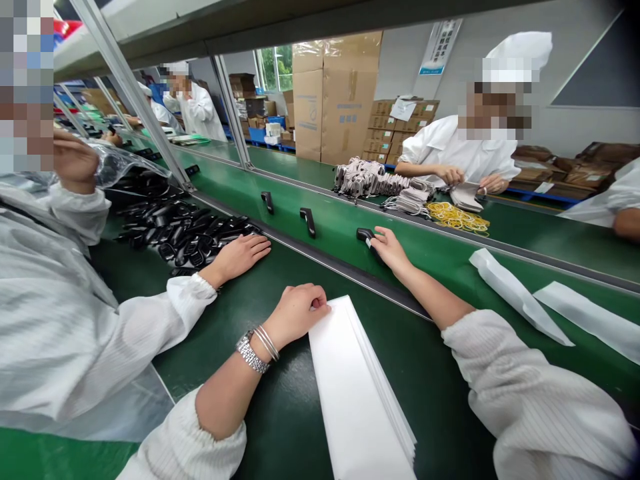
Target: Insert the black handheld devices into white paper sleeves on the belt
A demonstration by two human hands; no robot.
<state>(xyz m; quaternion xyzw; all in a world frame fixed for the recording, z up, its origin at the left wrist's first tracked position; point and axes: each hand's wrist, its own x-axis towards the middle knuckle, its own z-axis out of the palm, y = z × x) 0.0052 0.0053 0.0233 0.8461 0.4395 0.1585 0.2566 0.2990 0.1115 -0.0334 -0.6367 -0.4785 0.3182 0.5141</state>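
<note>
A long green conveyor tabletop (280,420) runs through a packing room, with cardboard cartons (340,100) stacked behind it. Across the line at upper right, a white-coated co-worker (450,143) sits at corded bundles (365,180) and a heap of yellow rubber bands (457,217). At lower centre of the frame, the person's left hand (297,313) is loosely curled and empty, resting against the top end of a stack of white foam sheets (355,393), which seems set there for easy reach. The right hand (393,252) lies open, its fingers on a black latch (367,237) on the raised rail. To the left, a neighbour's hand (240,257) rests beside a pile of glossy black pieces (185,233), apparently kept close to that seat.
</note>
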